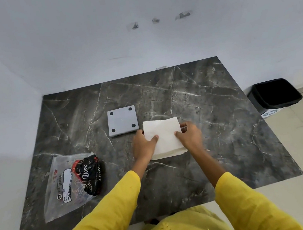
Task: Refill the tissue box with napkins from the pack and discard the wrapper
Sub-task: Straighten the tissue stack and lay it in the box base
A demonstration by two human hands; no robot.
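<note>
Napkins [164, 138] gripped at both sides by left hand [144, 144] and right hand [190, 136], beside box [122, 120]; wrapper [67, 184] lies apart on tabletop [215, 126].

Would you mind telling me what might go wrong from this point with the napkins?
The white napkin stack is held only at its edges by the left hand and right hand, so loose sheets could slide or fan out. The clear plastic wrapper lies far from the black bin and could be forgotten.
</note>
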